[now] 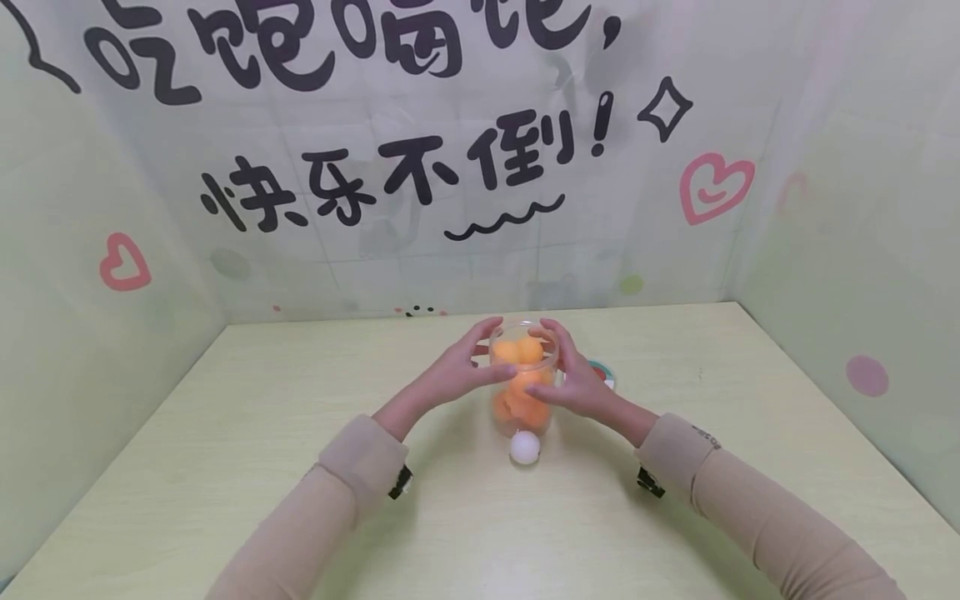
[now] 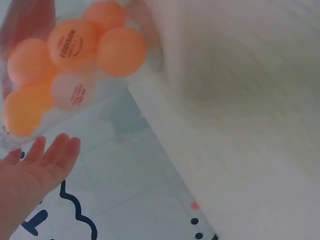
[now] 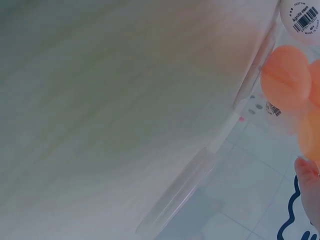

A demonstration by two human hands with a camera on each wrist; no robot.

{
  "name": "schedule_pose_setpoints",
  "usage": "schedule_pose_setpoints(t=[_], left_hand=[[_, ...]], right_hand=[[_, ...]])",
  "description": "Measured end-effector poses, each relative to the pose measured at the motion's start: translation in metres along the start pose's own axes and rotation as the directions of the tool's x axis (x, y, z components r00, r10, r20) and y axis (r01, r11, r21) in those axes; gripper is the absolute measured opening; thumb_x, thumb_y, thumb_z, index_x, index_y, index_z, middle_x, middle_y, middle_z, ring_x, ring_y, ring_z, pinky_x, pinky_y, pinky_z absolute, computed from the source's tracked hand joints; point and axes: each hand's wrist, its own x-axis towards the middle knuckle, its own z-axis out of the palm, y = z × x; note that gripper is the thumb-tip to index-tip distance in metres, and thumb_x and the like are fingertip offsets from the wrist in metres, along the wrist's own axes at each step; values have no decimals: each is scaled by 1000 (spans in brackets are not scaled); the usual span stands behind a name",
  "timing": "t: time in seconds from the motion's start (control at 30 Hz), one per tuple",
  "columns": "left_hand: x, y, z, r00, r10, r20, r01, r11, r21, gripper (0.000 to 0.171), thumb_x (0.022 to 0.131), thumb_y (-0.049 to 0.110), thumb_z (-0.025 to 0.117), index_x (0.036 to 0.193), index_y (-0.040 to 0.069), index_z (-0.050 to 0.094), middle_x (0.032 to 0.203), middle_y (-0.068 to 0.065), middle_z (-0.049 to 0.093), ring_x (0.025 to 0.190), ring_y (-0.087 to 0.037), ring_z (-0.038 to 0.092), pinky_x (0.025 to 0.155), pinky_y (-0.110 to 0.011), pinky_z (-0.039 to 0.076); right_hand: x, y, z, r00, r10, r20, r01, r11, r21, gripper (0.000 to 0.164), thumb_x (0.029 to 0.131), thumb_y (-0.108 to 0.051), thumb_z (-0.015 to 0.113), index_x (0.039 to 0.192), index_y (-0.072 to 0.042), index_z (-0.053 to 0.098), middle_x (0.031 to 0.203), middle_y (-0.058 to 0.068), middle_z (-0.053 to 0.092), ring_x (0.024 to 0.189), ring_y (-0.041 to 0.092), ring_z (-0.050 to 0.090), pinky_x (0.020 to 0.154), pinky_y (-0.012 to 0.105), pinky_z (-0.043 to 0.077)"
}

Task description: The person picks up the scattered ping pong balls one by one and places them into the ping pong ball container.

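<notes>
A clear plastic jar filled with orange ping-pong balls is between my two hands near the back of the table. My left hand holds its left side, the thumb across the front and the fingers around toward the back. On the opposite side my right hand holds it likewise. Orange balls and a whitish ball show through the wall in the left wrist view. A white ping-pong ball lies just in front of the jar's base.
Behind my right hand lies a small round teal, red and white item, partly covered. The pale wooden table ends at a printed back curtain, with curtains on both sides too.
</notes>
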Motion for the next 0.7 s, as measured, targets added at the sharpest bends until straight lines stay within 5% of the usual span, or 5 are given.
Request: schedule_pose_setpoints(t=[0.3,0.57,0.7], left_hand=[[10,-20,8,995,93,27,-89,988,-124,90,92,21,72,160,12,13,164,-16,26,143,-38,41,116,-52,36],[11,-25,12,988,157,-6,-157,988,14,94,88,16,76,159,11,16,163,-18,29,136,-40,48,108,-53,42],[11,-27,13,985,171,-21,-171,985,16,87,87,15,77,155,10,23,162,-17,30,133,-42,50,109,-55,41]], right_hand=[[0,1,0,1000,7,-1,-7,1000,1,91,86,-19,76,152,-2,15,156,28,32,142,48,35,111,74,25],[-1,2,0,1000,-7,-2,7,1000,-14,90,87,-13,75,151,1,14,153,32,33,139,51,38,109,74,28],[-1,2,0,1000,-5,-2,5,1000,-17,90,86,-11,74,151,1,13,153,32,33,138,52,38,109,75,27]])
